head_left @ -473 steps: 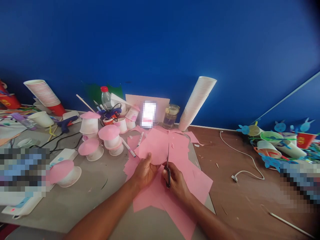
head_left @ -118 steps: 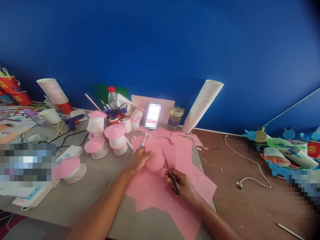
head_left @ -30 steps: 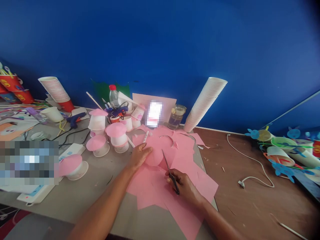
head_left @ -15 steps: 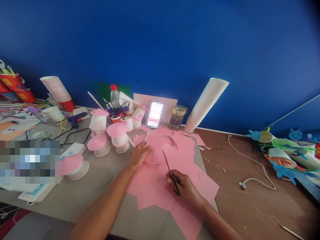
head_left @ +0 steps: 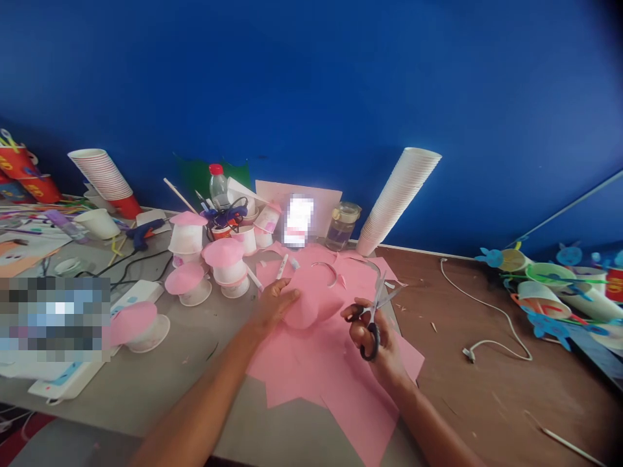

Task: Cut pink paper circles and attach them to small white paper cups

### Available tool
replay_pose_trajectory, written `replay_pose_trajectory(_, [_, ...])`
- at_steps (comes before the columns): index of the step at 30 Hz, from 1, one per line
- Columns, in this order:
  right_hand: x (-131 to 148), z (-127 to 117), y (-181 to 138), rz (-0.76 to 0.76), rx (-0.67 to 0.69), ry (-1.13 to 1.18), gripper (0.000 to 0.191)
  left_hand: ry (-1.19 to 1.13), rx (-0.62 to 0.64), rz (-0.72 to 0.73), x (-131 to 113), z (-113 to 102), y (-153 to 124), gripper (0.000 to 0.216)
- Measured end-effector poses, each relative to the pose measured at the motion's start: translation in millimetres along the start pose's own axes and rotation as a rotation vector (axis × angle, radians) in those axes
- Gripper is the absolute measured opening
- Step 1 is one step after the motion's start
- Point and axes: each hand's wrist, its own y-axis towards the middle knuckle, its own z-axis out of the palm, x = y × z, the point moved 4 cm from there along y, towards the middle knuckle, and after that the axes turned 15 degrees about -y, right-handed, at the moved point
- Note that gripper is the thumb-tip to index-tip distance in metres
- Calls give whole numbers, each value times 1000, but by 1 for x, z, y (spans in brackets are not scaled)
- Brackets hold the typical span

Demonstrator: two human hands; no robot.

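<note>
My left hand [head_left: 276, 305] grips a piece of pink paper [head_left: 311, 301] by its left side, thumb on top. In my right hand [head_left: 377, 340] are black-handled scissors [head_left: 374, 318], with fingers through the loops. Their blades are spread and point up and to the right, apart from the paper. Beneath both hands lie overlapping pink sheets [head_left: 311, 370] with curved cuts and loose scraps. Left of my left hand stand white paper cups topped with pink paper cones [head_left: 224, 253]; another pink cone [head_left: 185, 280] sits on a cup nearer the edge.
Behind the paper are a phone [head_left: 298, 220], a glass jar [head_left: 342, 226] and a tall leaning stack of white cups [head_left: 399, 201]. A glue gun [head_left: 146, 233] and a power strip [head_left: 87, 370] lie left. A white cable [head_left: 501, 318] crosses the brown tabletop at right.
My right hand has moved right and turned over, swinging the scissors away from the paper and spreading their blades. The pink piece in my left hand is lifted and bent.
</note>
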Motion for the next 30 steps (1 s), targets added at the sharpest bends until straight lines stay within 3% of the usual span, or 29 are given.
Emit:
replay_pose_trajectory(2, [1, 0, 1, 17, -47, 49, 45, 28, 149, -11, -2, 9, -4, 45])
replay_pose_trajectory(4, [0, 0, 2, 24, -90, 50, 45, 80, 222, -2, -4, 15, -8, 42])
replay_pose_trajectory(10, [-10, 9, 1, 54, 32, -45, 45, 67, 153, -11, 0, 12, -7, 48])
replay_pose_trajectory(14, [-8, 12, 0, 60, 3, -150, 40, -79, 174, -49, 2, 15, -10, 54])
replay_pose_trajectory(18, [-6, 8, 1, 54, -99, -212, 35, -358, 299, -201, 3, 28, -17, 57])
replay_pose_trajectory(23, [-9, -1, 4, 87, -332, -223, 35, -630, 488, -230, -4, 47, -28, 57])
replay_pose_trajectory(26, [-9, -1, 7, 99, -344, -246, 36, -573, 547, -216, -2, 51, -31, 57])
replay_pose_trajectory(30, [-9, 3, 7, 100, -297, -255, 34, -358, 459, -143, 6, 46, -30, 46])
